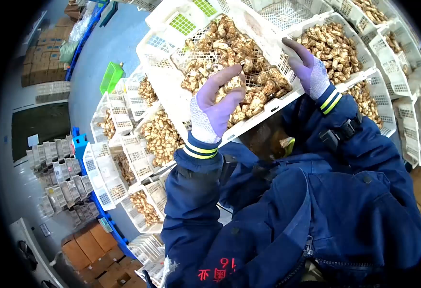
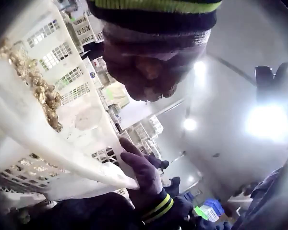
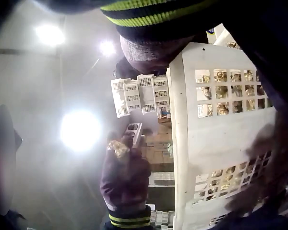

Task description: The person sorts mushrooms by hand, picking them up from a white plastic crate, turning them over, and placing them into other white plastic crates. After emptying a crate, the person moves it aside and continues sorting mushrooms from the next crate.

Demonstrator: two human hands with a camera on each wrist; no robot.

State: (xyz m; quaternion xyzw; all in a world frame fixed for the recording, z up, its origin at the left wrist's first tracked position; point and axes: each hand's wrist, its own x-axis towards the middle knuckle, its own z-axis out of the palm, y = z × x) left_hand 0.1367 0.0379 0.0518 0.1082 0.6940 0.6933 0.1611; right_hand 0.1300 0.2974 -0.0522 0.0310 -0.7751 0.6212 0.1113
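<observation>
Left hand (image 1: 215,103) is pinching one brown piece (image 3: 118,149) over the crate (image 1: 160,67)

The white perforated crate is standing in front of the person, tilted in the head view, and loose mushroom-like pieces (image 1: 225,43) are covering part of its mesh floor. The gloved left hand is holding its single piece between thumb and fingers, just above the near end of that layer. The gloved right hand (image 1: 310,72) is hovering at the right-hand wall with fingers loosely extended and, as far as shows, holding nothing; whether it is touching the rim I cannot tell. A neighbouring crate (image 1: 356,36), more densely filled, is sitting beyond that wall.

The step in hand seems to be a check of pieces one by one, the left hand doing the selecting. The next move probably calls for settling where this piece belongs, then releasing it gently without knocking others, the right hand being free to help.
</observation>
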